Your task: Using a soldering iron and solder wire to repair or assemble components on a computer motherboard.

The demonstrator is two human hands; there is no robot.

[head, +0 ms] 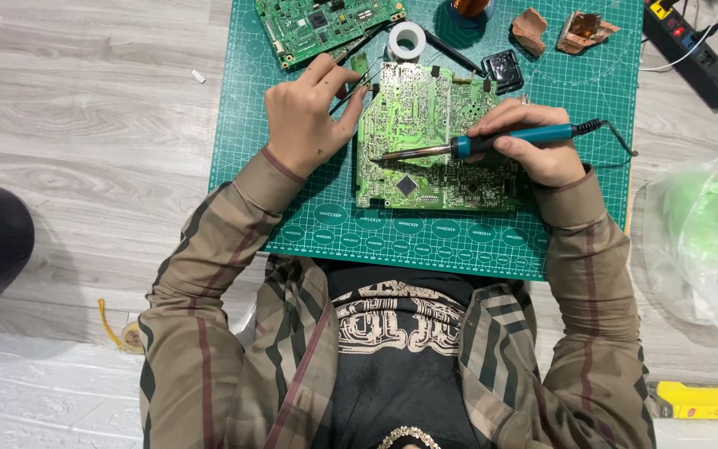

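While the green circuit board [430, 137] lay solder-side up on the green cutting mat [326, 224], both hands were occupied over it. The right hand [533, 141] was closed around the blue handle of a soldering iron [475, 145], its metal tip resting near the board's left-middle area. The left hand [305, 116] gripped a pair of tweezers [355, 87] at the board's upper-left edge, fingers pinched together. A second circuit board [326, 25] sat at the mat's top left, with a roll of white tape [407, 40] just beside it. A power strip [691, 50] lay on the worktop [85, 125] to the right of the mat.
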